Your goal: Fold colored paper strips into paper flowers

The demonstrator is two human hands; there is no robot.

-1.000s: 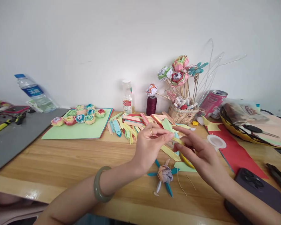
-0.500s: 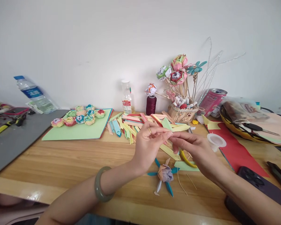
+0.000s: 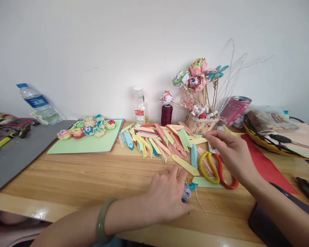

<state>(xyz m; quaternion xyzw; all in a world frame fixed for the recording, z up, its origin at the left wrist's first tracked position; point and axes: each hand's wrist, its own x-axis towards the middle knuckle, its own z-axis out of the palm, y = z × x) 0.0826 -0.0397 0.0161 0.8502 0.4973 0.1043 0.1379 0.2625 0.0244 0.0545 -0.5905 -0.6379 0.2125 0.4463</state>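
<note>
My left hand (image 3: pixel 167 192) is low over the table, covering most of a paper flower (image 3: pixel 186 192) with lilac petals and blue tips. Its thumb and fingers are spread apart around the flower; whether they touch it I cannot tell. Higher and to the right, my right hand (image 3: pixel 229 151) has thumb and index finger pinched together. What lies in that pinch, if anything, is too small to make out. Below the right hand lie scissors (image 3: pixel 209 168) with yellow and red handles. Thin strings (image 3: pixel 201 200) rest right of the flower.
Folded paper strips (image 3: pixel 157 137) are heaped behind my hands. Small paper flowers (image 3: pixel 89 130) sit on green paper (image 3: pixel 77 147) at left. A basket of flowers (image 3: pixel 201 123), a thread spool (image 3: pixel 166 115) and a bottle (image 3: pixel 139 106) stand along the wall. A dark phone (image 3: pixel 275 219) lies at right.
My hands, together before, have parted. The left has come down over the paper flower; the right has moved right and slightly up, uncovering the scissors.
</note>
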